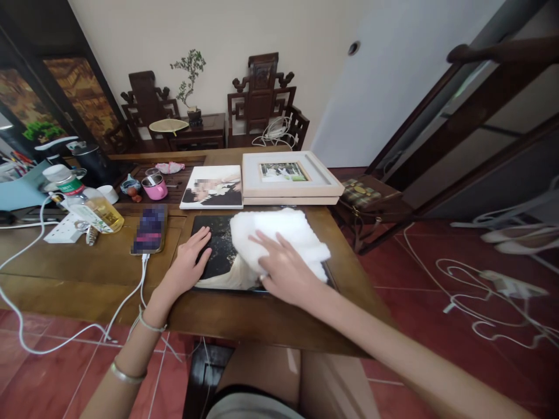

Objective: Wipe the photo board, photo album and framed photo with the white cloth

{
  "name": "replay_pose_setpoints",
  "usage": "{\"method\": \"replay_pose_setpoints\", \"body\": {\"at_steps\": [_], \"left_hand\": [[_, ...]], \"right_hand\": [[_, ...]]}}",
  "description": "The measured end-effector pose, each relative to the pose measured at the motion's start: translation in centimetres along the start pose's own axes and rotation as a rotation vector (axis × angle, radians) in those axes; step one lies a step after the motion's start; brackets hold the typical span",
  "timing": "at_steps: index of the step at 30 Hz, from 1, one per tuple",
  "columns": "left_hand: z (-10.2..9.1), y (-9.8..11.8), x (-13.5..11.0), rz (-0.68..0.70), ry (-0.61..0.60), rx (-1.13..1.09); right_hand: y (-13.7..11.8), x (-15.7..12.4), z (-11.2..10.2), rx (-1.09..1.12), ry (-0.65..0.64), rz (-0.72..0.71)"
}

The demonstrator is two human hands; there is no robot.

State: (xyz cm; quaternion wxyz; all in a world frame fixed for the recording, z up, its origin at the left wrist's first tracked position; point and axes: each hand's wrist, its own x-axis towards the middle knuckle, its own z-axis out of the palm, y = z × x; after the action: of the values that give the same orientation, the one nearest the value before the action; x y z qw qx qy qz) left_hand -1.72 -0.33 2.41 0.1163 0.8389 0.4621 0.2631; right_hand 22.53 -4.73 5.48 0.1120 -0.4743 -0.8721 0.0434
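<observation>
Now, right grip [286, 269] splayed on a cloth [279, 224], seemingly unclenched though blurred, picture [218, 244] beneath, left grip [191, 257] spread flat on its edge, phone [149, 230] left of that.

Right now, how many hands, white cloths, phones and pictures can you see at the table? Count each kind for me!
Hands: 2, left hand and right hand
White cloth: 1
Phone: 1
Pictures: 3, dark picture, white-edged picture, framed picture
Total: 7
</observation>
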Motion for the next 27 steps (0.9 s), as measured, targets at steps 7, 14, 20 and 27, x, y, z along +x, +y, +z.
{"method": "replay_pose_setpoints", "body": {"at_steps": [7, 14, 20, 27], "left_hand": [[-0.1, 0.1, 0.0, -0.004, -0.009, -0.007], [0.1, 0.0, -0.2, -0.041, -0.009, -0.008], [0.2, 0.0, -0.2, -0.041, -0.027, -0.001], [0.2, 0.0, -0.2, -0.030, -0.017, 0.000]], "right_hand": [[2.8, 4.8, -0.5, -0.069, 0.012, 0.079], [-2.8, -1.9, 0.3, -0.012, -0.077, 0.010], [-5.7, -6.1, 0.5, 0.101, -0.105, -0.150], [-1.8, 0.8, 0.4, -0.017, -0.077, 0.000]]}}
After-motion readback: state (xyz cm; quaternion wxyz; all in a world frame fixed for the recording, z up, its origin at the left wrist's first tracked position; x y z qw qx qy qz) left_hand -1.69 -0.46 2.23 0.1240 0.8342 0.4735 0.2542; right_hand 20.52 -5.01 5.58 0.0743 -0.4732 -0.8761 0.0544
